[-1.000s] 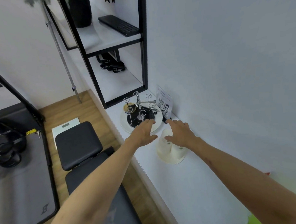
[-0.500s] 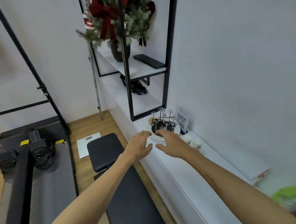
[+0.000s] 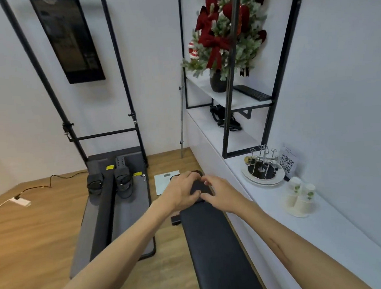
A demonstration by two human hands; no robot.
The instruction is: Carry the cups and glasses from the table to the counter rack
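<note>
**Hands drawn back from the counter, both empty**

Pulled away from the rack since half a second ago, and now held out over the black bench [image 3: 216, 239], well apart from the counter [image 3: 340, 231].

Going left to right: left hand [image 3: 181, 193] with fingers loosely bent, gripping nothing. Right hand [image 3: 222, 195] just beside it, fingers likewise relaxed and empty. Further right, the rack [image 3: 263, 168] on its round white plate, thin metal prongs standing upright, with what looks like one glass hung at its left side. Just right of that, the paper cups [image 3: 300, 196], clustered mouth-down on the counter, long axis vertical, wide rims at the bottom.

Likely very light and easily crushed, so best taken by a gentle pinch around the side wall near the closed base, not squeezed. Probably not slippery, being paper. Any glasses likely heavier, smooth and breakable; best held round the body. No table in view; cannot tell what remains to fetch.
</note>
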